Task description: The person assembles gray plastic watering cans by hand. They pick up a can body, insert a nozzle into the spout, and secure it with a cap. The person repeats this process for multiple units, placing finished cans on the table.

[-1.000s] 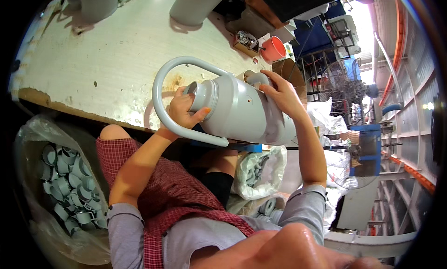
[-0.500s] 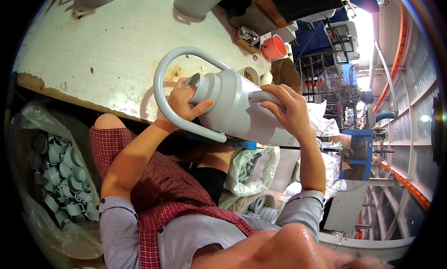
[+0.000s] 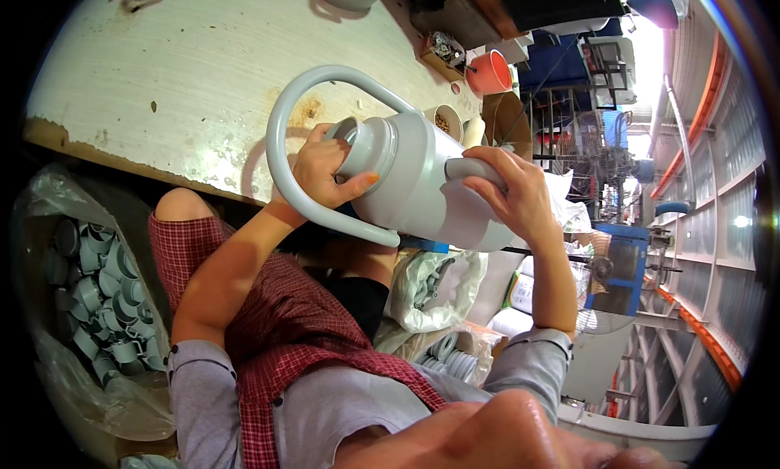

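A light grey plastic jug point(image 3: 410, 181) lies tilted over the front edge of the workbench, its open neck toward the left. A large hoop handle point(image 3: 278, 132) arches around the neck end. My left hand point(image 3: 323, 175) grips the neck, thumb on the outside and some fingers hidden behind the rim. On the body's far side from the neck, my right hand point(image 3: 513, 191) closes over a short rounded grey grip piece point(image 3: 473, 170) set against the wall. Its fingertips press on that piece.
Behind the jug are a cup of small brown parts point(image 3: 444, 120), a red bucket point(image 3: 489, 73) and a small parts box point(image 3: 443, 56). A bag of grey ring-shaped parts point(image 3: 114, 298) stands at lower left. More bagged parts point(image 3: 431, 290) sit below the bench edge. A fan point(image 3: 603, 270) stands right.
The jug has tipped slightly, its base end drawing in a little. Both hands keep their hold, and the right hand has shifted slightly right and down. The whole view has moved a little.
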Demonstrator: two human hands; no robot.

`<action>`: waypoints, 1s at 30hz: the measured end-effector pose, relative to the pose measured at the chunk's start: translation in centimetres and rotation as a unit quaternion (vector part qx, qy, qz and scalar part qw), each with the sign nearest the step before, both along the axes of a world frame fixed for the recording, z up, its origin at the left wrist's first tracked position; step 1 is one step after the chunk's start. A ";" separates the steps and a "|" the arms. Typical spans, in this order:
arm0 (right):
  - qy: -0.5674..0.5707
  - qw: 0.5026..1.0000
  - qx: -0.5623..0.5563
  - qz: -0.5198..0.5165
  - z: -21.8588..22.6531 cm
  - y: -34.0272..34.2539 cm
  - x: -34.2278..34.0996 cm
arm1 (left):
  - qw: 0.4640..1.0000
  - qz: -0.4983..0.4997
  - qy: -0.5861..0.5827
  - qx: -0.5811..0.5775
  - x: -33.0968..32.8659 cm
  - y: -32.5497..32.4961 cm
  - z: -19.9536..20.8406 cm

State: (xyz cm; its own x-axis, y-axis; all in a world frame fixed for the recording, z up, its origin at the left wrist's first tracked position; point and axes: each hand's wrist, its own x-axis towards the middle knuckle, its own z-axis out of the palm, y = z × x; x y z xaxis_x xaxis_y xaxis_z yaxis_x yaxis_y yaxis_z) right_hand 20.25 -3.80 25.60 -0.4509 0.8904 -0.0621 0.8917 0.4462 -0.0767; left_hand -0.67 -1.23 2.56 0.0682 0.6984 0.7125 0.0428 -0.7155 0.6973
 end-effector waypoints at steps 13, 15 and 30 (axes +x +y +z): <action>0.011 1.000 -0.017 -0.009 -0.2 0.2 -0.2 | 0.997 -0.036 0.052 -0.038 -0.7 -0.5 -0.3; 0.016 1.000 -0.021 -0.005 -0.3 0.3 -0.1 | 0.998 -0.027 0.051 -0.032 -0.7 -0.5 -0.4; 0.170 0.970 -0.157 -0.073 1.0 0.9 0.2 | 0.996 0.081 -0.021 0.010 1.4 -1.1 -0.2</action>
